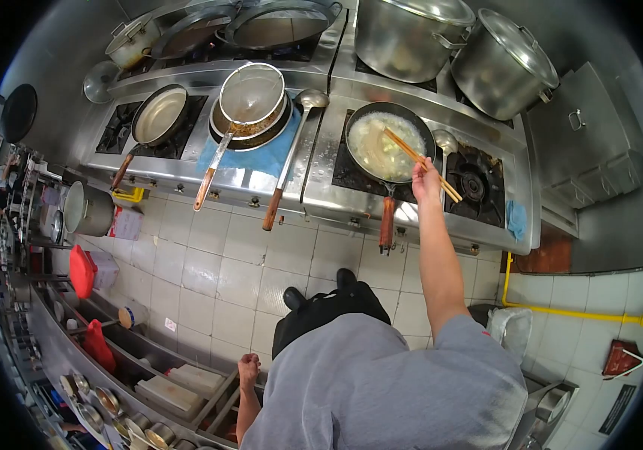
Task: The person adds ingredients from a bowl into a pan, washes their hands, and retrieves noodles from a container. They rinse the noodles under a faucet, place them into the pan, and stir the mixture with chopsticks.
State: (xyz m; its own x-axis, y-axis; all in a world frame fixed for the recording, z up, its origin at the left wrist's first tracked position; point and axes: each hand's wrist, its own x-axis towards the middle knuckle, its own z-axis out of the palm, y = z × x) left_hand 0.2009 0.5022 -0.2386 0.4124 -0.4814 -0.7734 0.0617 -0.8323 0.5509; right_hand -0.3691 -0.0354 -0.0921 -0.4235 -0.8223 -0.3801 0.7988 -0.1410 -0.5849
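Observation:
My right hand (426, 181) is closed around a pair of long wooden chopsticks (406, 148). Their far ends reach into a black frying pan (429, 135) on the front right stove. Pale, cloudy liquid with whitish pieces and bubbles (374, 142) fills this pan. Its wooden handle (387, 225) points toward me, left of my forearm. Beside the pan's right rim lies a metal ladle (446, 141). Down at my left side, my left hand (249, 370) hangs near the counter behind me, its fingers curled in with nothing visible in them.
A wire strainer (252, 91) rests over stacked pans on a blue cloth (265, 156); a long ladle (297, 142) lies alongside. Further left sits another frying pan (160, 115). Big lidded pots (411, 41) stand behind. A gas burner (473, 184) is right of my hand. Handles overhang the stove edge.

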